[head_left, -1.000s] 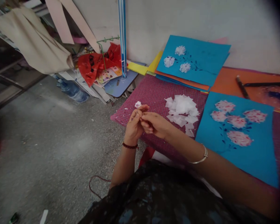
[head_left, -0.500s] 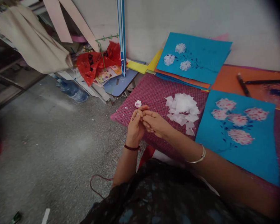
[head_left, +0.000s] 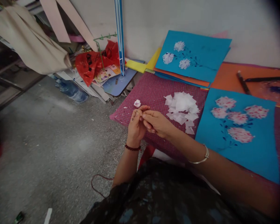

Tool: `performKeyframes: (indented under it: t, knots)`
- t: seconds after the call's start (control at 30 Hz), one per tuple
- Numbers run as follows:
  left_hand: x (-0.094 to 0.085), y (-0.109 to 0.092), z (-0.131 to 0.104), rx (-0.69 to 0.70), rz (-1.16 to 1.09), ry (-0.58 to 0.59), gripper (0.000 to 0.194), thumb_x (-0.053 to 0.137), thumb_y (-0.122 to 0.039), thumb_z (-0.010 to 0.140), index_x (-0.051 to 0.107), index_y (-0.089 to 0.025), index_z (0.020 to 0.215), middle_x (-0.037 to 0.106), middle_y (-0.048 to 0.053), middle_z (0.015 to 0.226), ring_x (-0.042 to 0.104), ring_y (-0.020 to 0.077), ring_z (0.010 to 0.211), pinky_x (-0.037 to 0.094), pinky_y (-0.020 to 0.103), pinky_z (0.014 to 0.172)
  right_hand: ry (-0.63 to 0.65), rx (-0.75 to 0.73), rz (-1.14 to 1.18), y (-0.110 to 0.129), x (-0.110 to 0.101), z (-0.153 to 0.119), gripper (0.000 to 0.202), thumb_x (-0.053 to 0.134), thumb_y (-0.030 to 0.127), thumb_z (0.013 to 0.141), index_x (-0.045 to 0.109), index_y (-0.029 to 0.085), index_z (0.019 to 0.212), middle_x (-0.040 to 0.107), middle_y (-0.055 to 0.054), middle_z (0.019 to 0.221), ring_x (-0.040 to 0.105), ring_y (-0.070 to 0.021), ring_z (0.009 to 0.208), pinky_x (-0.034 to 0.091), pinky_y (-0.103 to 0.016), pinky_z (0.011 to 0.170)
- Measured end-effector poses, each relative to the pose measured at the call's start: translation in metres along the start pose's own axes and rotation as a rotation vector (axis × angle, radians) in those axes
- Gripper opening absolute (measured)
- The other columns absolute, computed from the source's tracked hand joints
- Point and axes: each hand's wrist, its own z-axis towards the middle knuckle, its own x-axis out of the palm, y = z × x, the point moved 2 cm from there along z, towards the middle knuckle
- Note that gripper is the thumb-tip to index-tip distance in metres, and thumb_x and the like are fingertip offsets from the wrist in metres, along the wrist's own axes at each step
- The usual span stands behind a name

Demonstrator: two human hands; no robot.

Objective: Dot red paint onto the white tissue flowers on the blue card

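Note:
My left hand point(head_left: 136, 126) and my right hand point(head_left: 157, 123) meet fingertip to fingertip over the front edge of the checked cloth point(head_left: 151, 90). Both are closed in a pinch; whatever sits between the fingers is hidden or too small to name. Just beyond the fingertips lies a small crumpled white paper ball point(head_left: 137, 103). To the right of it is a loose heap of white tissue paper pieces point(head_left: 183, 107). A blue sheet with pink and white paper flowers point(head_left: 239, 157) lies right of the heap, partly beside my right forearm.
Against the wall rests another blue sheet with white flowers point(head_left: 207, 53). Dark pens point(head_left: 242, 82) lie on an orange sheet point(head_left: 226, 74). Left of the cloth stand a small blue table point(head_left: 116, 85), a red plastic bag point(head_left: 86, 65) and a long blue box point(head_left: 120, 37). A water bottle point(head_left: 71, 90) lies on the floor.
Both hands stay pinched together at nearly the same place, with only slight finger movement. The view has shifted a little; the paper ball and heap lie as before.

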Motion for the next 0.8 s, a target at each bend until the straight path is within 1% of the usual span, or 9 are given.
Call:
performKeyframes:
  t: [0.17, 0.3, 0.4, 0.5, 0.57, 0.63, 0.7, 0.77, 0.8]
  knots:
    - [0.005, 0.002, -0.004, 0.013, -0.006, -0.013, 0.040, 0.063, -0.051, 0.084, 0.043, -0.021, 0.067, 0.062, 0.003, 0.109, 0.060, 0.0188, 0.110, 0.047, 0.038, 0.101, -0.023, 0.001, -0.004, 0.000, -0.001, -0.003, 0.020, 0.047, 0.025, 0.087, 0.049, 0.021, 0.067, 0.041, 0.009, 0.038, 0.028, -0.0043, 0.029, 0.020, -0.019, 0.031]
    - [0.005, 0.005, -0.006, -0.062, -0.106, 0.000, 0.039, 0.061, -0.049, 0.086, 0.041, -0.021, 0.068, 0.061, 0.002, 0.114, 0.057, 0.0198, 0.117, 0.047, 0.039, 0.101, -0.005, 0.010, -0.021, 0.004, 0.000, -0.006, 0.023, 0.047, 0.024, 0.085, 0.049, 0.020, 0.062, 0.043, 0.008, 0.040, 0.030, -0.0038, 0.030, 0.023, -0.018, 0.031]
    - [0.003, 0.007, -0.006, -0.096, -0.094, -0.023, 0.042, 0.059, -0.051, 0.086, 0.038, -0.020, 0.067, 0.062, 0.002, 0.117, 0.056, 0.0208, 0.119, 0.049, 0.039, 0.099, -0.001, 0.006, -0.045, 0.006, 0.000, -0.007, 0.026, 0.051, 0.027, 0.084, 0.048, 0.020, 0.059, 0.044, 0.007, 0.041, 0.032, -0.0037, 0.031, 0.025, -0.018, 0.032]
    - [0.004, 0.006, -0.006, -0.064, -0.047, -0.027, 0.044, 0.063, -0.054, 0.082, 0.040, -0.020, 0.066, 0.062, 0.003, 0.115, 0.057, 0.0219, 0.117, 0.049, 0.039, 0.099, -0.011, -0.009, -0.086, 0.005, 0.001, -0.009, 0.026, 0.050, 0.031, 0.086, 0.048, 0.020, 0.062, 0.042, 0.008, 0.040, 0.030, -0.0043, 0.030, 0.025, -0.018, 0.032]
    - [0.004, 0.006, -0.007, -0.031, -0.008, -0.025, 0.043, 0.065, -0.056, 0.081, 0.043, -0.021, 0.066, 0.063, 0.003, 0.112, 0.059, 0.0215, 0.112, 0.048, 0.040, 0.099, -0.010, -0.021, -0.136, 0.003, 0.002, -0.009, 0.024, 0.046, 0.031, 0.087, 0.048, 0.021, 0.065, 0.042, 0.008, 0.041, 0.029, -0.0049, 0.030, 0.025, -0.019, 0.032]
    - [0.003, 0.004, -0.008, -0.011, 0.017, -0.013, 0.040, 0.065, -0.054, 0.081, 0.047, -0.021, 0.066, 0.064, 0.004, 0.110, 0.061, 0.0199, 0.106, 0.049, 0.039, 0.097, -0.014, -0.032, -0.202, 0.001, 0.000, -0.009, 0.022, 0.042, 0.030, 0.088, 0.046, 0.021, 0.068, 0.042, 0.008, 0.042, 0.031, -0.0056, 0.031, 0.025, -0.020, 0.032]
    - [-0.003, -0.001, -0.008, 0.008, 0.077, -0.014, 0.031, 0.064, -0.047, 0.083, 0.054, -0.022, 0.069, 0.065, 0.005, 0.109, 0.063, 0.0181, 0.100, 0.050, 0.037, 0.093, -0.031, -0.038, -0.267, -0.002, -0.007, -0.005, 0.019, 0.042, 0.027, 0.087, 0.046, 0.021, 0.069, 0.044, 0.008, 0.043, 0.033, -0.0061, 0.032, 0.025, -0.021, 0.034]
    - [-0.016, -0.010, -0.004, 0.074, 0.211, -0.080, 0.018, 0.065, -0.037, 0.084, 0.061, -0.021, 0.076, 0.067, 0.005, 0.104, 0.063, 0.0159, 0.095, 0.051, 0.034, 0.090, -0.072, -0.055, -0.367, -0.005, -0.020, 0.003, 0.012, 0.046, 0.021, 0.084, 0.049, 0.021, 0.072, 0.046, 0.007, 0.045, 0.035, -0.0065, 0.035, 0.026, -0.022, 0.038]
    - [-0.025, -0.016, -0.001, 0.129, 0.305, -0.138, 0.012, 0.065, -0.032, 0.083, 0.064, -0.021, 0.080, 0.068, 0.005, 0.099, 0.063, 0.0147, 0.092, 0.051, 0.033, 0.088, -0.102, -0.071, -0.425, -0.006, -0.028, 0.007, 0.008, 0.048, 0.017, 0.081, 0.051, 0.020, 0.075, 0.048, 0.007, 0.045, 0.037, -0.0068, 0.036, 0.027, -0.022, 0.040]
